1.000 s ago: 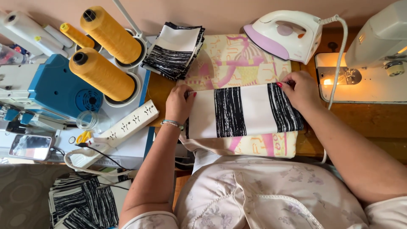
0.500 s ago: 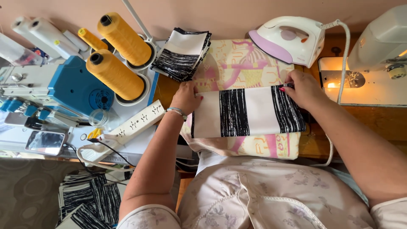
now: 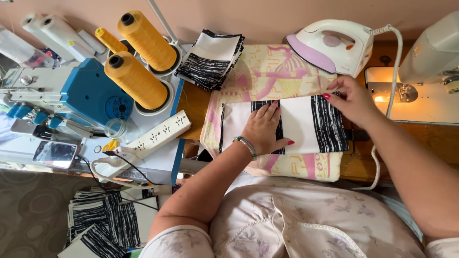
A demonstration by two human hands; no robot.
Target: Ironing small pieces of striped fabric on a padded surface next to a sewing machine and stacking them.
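Observation:
A white cloth piece with black streaked bands [image 3: 306,125] lies flat on a patterned pink and yellow pad [image 3: 267,76]. My left hand [image 3: 265,128] presses palm down on the cloth's middle, over a black band, fingers spread. My right hand [image 3: 351,98] pinches the cloth's far right corner next to the iron [image 3: 334,45], which stands just beyond it.
A stack of the same black and white pieces [image 3: 210,59] lies at the back. Yellow thread cones [image 3: 136,79] and a blue overlock machine [image 3: 91,93] stand left, with a power strip [image 3: 155,136] and a phone [image 3: 53,154]. A sewing machine [image 3: 430,71] is right. More pieces [image 3: 103,222] lie on the floor.
My left hand has slid from the cloth's left edge to its middle. My right hand has stayed at the far right corner. The view has shifted a little.

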